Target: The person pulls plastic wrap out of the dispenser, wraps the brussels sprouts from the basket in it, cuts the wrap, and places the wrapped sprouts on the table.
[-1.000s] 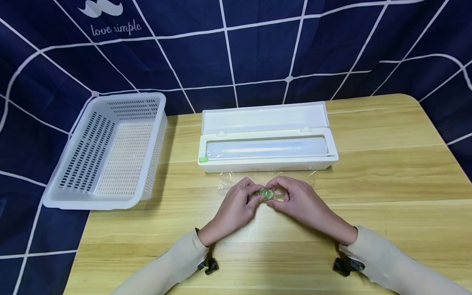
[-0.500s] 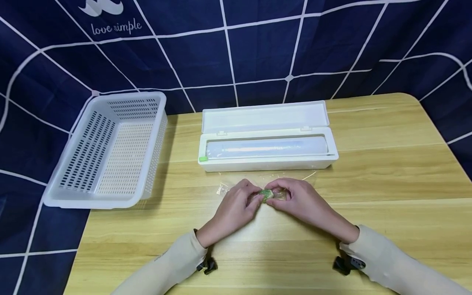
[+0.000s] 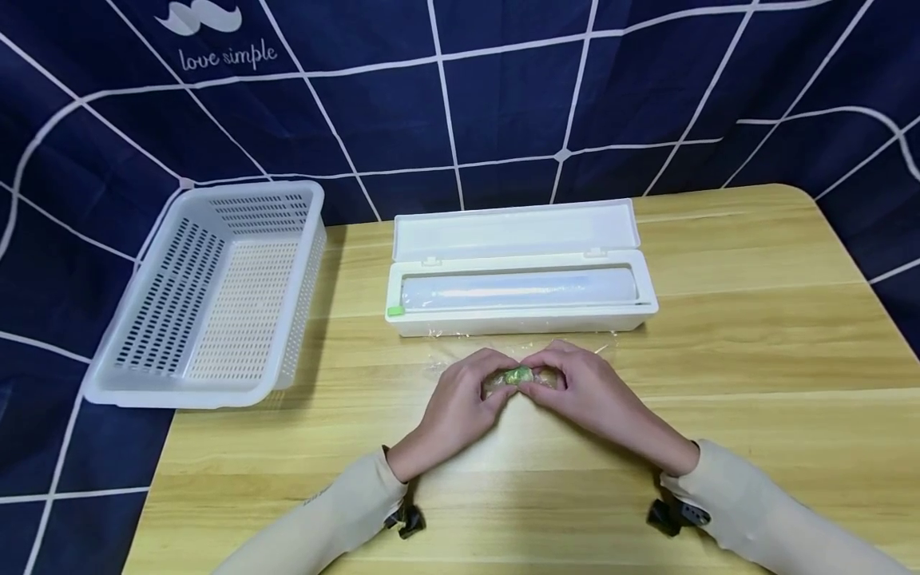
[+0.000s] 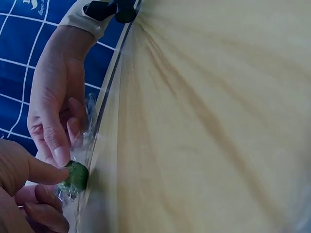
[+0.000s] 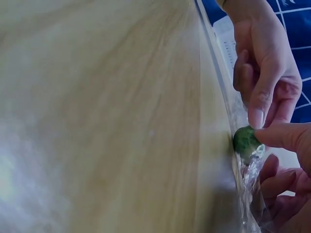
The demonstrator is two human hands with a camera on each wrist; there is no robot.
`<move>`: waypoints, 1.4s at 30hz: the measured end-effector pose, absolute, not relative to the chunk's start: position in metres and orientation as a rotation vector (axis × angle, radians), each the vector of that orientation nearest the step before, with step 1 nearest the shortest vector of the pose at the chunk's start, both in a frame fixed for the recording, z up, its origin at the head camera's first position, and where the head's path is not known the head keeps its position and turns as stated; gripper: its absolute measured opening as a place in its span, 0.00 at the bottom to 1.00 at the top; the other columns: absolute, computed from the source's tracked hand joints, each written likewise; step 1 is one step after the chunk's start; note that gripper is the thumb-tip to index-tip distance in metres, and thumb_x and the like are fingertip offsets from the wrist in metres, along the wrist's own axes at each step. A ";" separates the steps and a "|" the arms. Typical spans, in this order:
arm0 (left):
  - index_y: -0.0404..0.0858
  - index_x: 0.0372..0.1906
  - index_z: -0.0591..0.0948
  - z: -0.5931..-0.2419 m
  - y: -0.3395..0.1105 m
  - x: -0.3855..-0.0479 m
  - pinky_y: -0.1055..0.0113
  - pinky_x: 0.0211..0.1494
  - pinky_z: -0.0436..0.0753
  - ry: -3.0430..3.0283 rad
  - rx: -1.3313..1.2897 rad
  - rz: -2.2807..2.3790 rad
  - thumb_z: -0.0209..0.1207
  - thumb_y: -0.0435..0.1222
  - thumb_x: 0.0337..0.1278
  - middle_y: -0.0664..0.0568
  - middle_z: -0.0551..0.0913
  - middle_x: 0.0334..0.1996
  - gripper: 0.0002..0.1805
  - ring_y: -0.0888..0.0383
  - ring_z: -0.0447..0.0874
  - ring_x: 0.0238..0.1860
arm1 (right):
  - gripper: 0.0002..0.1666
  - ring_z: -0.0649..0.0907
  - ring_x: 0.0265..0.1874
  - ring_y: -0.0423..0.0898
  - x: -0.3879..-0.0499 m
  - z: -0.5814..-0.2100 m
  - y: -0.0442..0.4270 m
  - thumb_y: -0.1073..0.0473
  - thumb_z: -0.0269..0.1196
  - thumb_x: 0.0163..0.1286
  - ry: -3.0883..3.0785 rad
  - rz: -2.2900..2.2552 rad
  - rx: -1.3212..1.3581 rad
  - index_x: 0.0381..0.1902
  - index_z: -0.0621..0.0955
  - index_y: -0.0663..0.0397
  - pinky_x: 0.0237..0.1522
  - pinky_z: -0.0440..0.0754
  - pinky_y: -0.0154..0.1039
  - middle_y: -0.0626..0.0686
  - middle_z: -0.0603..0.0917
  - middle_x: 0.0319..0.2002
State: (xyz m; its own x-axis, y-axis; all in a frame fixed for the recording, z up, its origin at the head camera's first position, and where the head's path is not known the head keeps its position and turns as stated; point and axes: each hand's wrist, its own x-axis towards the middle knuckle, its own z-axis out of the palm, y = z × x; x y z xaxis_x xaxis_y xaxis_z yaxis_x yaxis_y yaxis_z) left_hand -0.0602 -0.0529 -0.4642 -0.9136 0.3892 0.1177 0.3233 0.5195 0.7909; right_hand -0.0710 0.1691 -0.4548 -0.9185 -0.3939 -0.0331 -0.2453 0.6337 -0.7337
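Note:
A small, rounded green piece, perhaps a vegetable or fruit, lies on clear cling film in front of the white box; its exact kind cannot be told. In the right wrist view, film clings to the mottled green piece and trails off twisted. My left hand pinches it from the left with thumb and fingers. From the right, my right hand pinches it too, the thumb tips almost meeting. Part of the green piece is hidden behind fingers in the left wrist view.
Behind the hands, a white cling film box stands with its lid raised and a film roll inside. A green slider sits at its left end. At the left is a white perforated basket on the wooden table.
The green piece has turned slightly between my fingers. My two thumbs have come closer together. The box and the basket have stayed where they were.

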 end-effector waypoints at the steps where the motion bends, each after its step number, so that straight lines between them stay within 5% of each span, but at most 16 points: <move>1: 0.37 0.56 0.90 -0.465 -0.053 -0.060 0.62 0.52 0.85 2.674 0.623 1.362 0.74 0.30 0.66 0.52 0.90 0.50 0.15 0.59 0.87 0.45 | 0.18 0.76 0.28 0.39 -0.070 -0.455 0.169 0.54 0.79 0.69 2.670 -1.152 -0.541 0.55 0.91 0.44 0.29 0.76 0.37 0.43 0.85 0.44; 6: 0.36 0.54 0.90 -0.465 -0.052 -0.060 0.61 0.52 0.85 2.696 0.614 1.329 0.73 0.31 0.67 0.53 0.90 0.48 0.13 0.59 0.87 0.46 | 0.21 0.75 0.27 0.37 -0.069 -0.455 0.167 0.60 0.81 0.64 2.716 -1.131 -0.636 0.54 0.89 0.44 0.27 0.76 0.35 0.41 0.84 0.44; 14: 0.33 0.55 0.91 -0.464 -0.054 -0.057 0.68 0.33 0.76 2.715 0.585 1.256 0.72 0.34 0.70 0.54 0.85 0.38 0.13 0.63 0.74 0.30 | 0.19 0.74 0.27 0.38 -0.072 -0.457 0.166 0.59 0.83 0.63 2.720 -1.109 -0.639 0.50 0.88 0.46 0.30 0.76 0.37 0.42 0.88 0.44; 20: 0.34 0.54 0.90 -0.464 -0.055 -0.054 0.67 0.37 0.80 2.723 0.583 1.241 0.72 0.33 0.70 0.51 0.85 0.44 0.13 0.60 0.79 0.34 | 0.16 0.79 0.31 0.39 -0.074 -0.455 0.167 0.58 0.82 0.65 2.692 -1.112 -0.688 0.48 0.89 0.46 0.34 0.80 0.39 0.41 0.89 0.43; 28: 0.37 0.54 0.90 -0.463 -0.057 -0.054 0.67 0.35 0.78 2.685 0.615 1.388 0.76 0.28 0.60 0.52 0.90 0.52 0.17 0.66 0.74 0.25 | 0.14 0.84 0.39 0.41 -0.078 -0.452 0.167 0.53 0.80 0.68 2.675 -1.071 -0.730 0.49 0.91 0.46 0.43 0.85 0.44 0.41 0.88 0.43; 35: 0.37 0.55 0.91 -0.464 -0.057 -0.055 0.56 0.57 0.85 2.714 0.616 1.353 0.77 0.31 0.63 0.51 0.91 0.54 0.17 0.58 0.87 0.43 | 0.17 0.79 0.34 0.39 -0.077 -0.450 0.167 0.52 0.78 0.71 2.679 -1.058 -0.710 0.54 0.90 0.50 0.35 0.81 0.39 0.44 0.83 0.45; 42: 0.35 0.55 0.90 -0.464 -0.056 -0.058 0.58 0.54 0.86 2.722 0.622 1.323 0.73 0.30 0.67 0.50 0.91 0.52 0.14 0.58 0.89 0.45 | 0.20 0.80 0.39 0.42 -0.069 -0.447 0.161 0.61 0.80 0.66 2.797 -1.075 -0.789 0.55 0.88 0.51 0.38 0.83 0.40 0.45 0.82 0.51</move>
